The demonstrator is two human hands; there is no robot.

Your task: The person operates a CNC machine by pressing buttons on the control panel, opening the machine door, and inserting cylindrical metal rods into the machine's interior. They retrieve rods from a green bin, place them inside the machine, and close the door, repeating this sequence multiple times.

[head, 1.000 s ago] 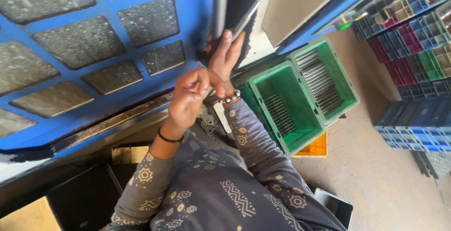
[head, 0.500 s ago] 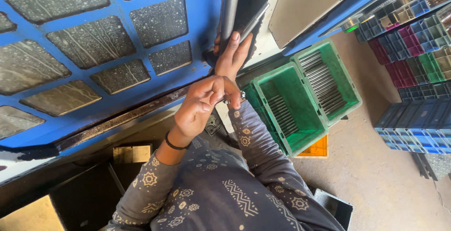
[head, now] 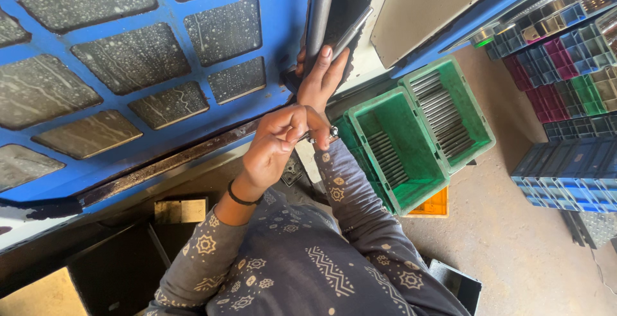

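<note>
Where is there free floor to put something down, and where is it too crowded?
Bare floor lies between the two green crates and the stacked coloured bins. It is crowded at the blue machine door, where the right hand touches a metal bar and the left hand works just below.

A slim grey metal rod [head: 352, 32] is standing tilted at the blue door's [head: 292, 46] edge, pinched at its lower end.

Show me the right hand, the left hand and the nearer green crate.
right hand [head: 321, 78], head view, on the back of the hand.
left hand [head: 273, 145], head view, on the knuckles.
nearer green crate [head: 369, 104], head view, on its top rim.
</note>
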